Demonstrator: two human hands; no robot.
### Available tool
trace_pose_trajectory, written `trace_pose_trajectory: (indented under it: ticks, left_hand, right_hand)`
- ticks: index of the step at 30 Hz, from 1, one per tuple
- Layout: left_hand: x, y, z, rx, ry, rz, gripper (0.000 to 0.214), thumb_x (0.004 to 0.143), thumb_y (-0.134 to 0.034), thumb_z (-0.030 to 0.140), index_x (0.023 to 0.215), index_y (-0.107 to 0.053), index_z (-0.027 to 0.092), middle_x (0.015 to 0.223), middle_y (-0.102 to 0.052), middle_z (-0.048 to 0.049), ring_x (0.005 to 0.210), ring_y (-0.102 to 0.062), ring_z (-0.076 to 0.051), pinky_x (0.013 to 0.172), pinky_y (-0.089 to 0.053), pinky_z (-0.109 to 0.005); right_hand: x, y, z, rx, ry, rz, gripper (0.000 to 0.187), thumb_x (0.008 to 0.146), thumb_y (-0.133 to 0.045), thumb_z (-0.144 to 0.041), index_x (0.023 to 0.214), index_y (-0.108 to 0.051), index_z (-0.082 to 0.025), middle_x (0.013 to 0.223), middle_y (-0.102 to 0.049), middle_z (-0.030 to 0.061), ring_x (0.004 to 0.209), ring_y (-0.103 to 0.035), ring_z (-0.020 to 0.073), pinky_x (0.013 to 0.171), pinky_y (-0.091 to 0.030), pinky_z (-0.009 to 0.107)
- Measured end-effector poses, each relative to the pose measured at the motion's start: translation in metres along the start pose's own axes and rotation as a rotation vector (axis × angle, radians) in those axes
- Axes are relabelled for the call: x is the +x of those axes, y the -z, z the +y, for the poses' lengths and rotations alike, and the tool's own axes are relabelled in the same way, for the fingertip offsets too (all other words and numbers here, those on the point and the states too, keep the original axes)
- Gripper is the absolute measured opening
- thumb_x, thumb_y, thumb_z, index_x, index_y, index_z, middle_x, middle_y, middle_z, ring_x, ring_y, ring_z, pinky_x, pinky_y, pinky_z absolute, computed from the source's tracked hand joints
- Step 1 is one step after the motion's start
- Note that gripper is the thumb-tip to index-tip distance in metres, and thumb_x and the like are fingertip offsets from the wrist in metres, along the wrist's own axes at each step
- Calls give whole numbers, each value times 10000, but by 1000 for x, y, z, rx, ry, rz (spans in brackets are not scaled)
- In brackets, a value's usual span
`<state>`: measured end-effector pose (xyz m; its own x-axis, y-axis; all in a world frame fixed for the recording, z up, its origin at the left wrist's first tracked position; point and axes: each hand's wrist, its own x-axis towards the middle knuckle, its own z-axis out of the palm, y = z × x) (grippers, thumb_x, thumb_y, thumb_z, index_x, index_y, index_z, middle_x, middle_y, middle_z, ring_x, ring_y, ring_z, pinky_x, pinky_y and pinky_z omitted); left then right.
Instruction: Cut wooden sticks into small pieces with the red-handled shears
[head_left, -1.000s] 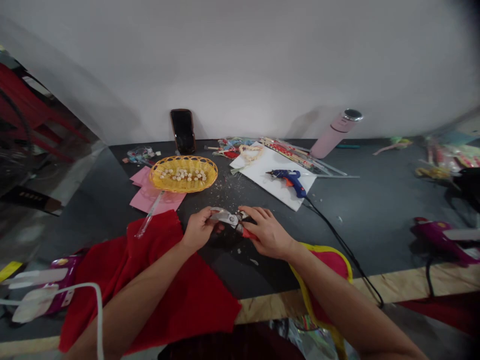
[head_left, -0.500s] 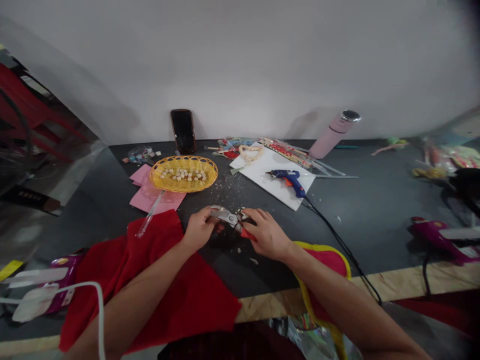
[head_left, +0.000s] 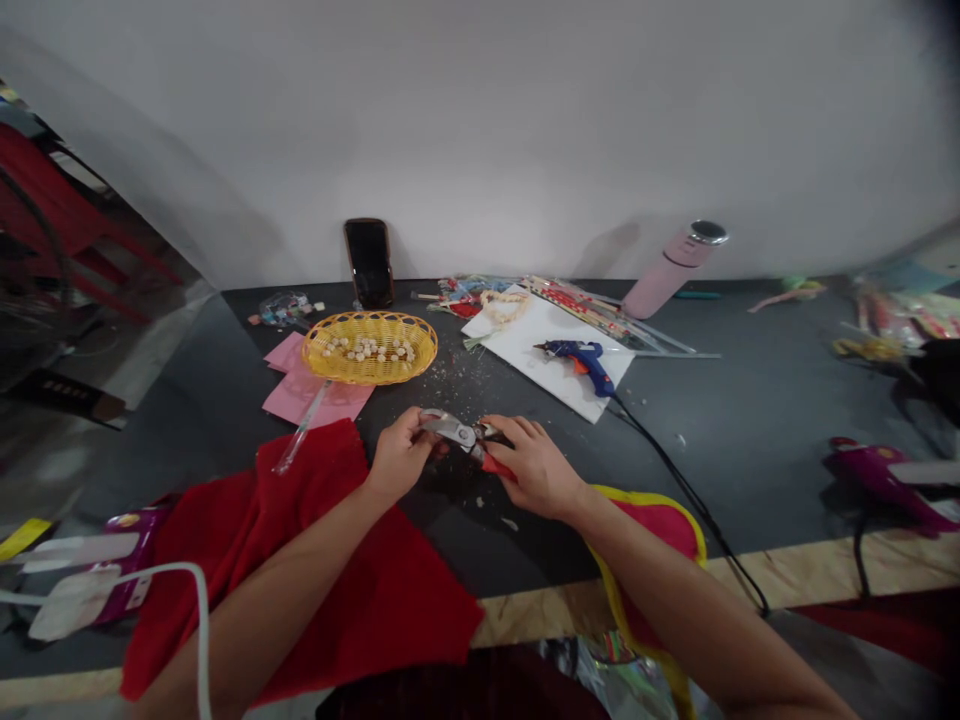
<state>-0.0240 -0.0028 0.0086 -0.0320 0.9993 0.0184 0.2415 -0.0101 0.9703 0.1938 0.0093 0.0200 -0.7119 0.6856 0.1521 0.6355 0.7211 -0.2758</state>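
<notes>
My right hand (head_left: 534,466) is closed round the red handles of a pair of metal cutters (head_left: 459,433) whose silver jaws point left. My left hand (head_left: 401,458) is pinched at the jaw tips, fingers together on something too small to make out. Both hands hover just above the dark table (head_left: 720,420), over pale crumbs scattered on it. A yellow woven basket (head_left: 369,347) holding several small pale beads stands just beyond the hands, to the left.
Red felt (head_left: 330,570) lies under my left arm, a red and yellow piece (head_left: 660,525) under my right. A blue glue gun (head_left: 581,360) rests on white paper with its cord trailing to the table edge. Phone (head_left: 367,262), pink bottle (head_left: 667,270), pink sheets (head_left: 311,395), purple glue guns (head_left: 877,470) either side.
Nearly nothing: both hands stay at the cutters, shifting only very slightly; the view has drifted a little.
</notes>
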Motion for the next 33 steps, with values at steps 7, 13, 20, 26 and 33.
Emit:
trace_pose_trajectory:
  ticks: [7,13,20,26,33]
  left_hand:
    - [0,3,7,130,-61,-32,210,726,-461,45,812,-598,180,596,-663,24,511,-616,-120,540,-487,-207]
    - [0,4,6,143,-65,-48,223,721,-452,44,822,-597,180,597,-660,30,519,-620,-118,539,-485,-197]
    - [-1,2,3,100,-38,-49,179,773,-461,103,859,-603,170,590,-642,28,510,-610,-114,532,-490,-202]
    - [-1,0,-3,-13,0,-63,122,816,-498,211,884,-587,163,686,-671,-3,513,-619,-120,507,-505,-219]
    - [-1,1,0,-39,-29,-54,131,791,-558,249,878,-593,158,717,-677,-5,550,-637,-123,533,-514,-221]
  right_hand:
    - [-1,4,3,-5,32,-33,350,724,-520,-135,1057,-591,-216,1368,-396,87,1139,-403,281,909,-352,441]
    - [-1,4,4,-20,32,-36,351,724,-516,-131,1058,-591,-210,1339,-419,96,1124,-412,279,910,-357,432]
    - [-2,-1,4,-32,25,-14,338,710,-524,-122,1027,-611,-201,1289,-448,107,1082,-441,268,894,-390,406]
    - [-3,-4,1,-32,15,-11,361,705,-515,-98,1041,-605,-195,1260,-462,116,1082,-453,262,893,-407,401]
    - [-2,-4,0,-13,6,1,315,722,-512,-107,1010,-611,-189,1267,-457,113,1089,-445,261,890,-397,398]
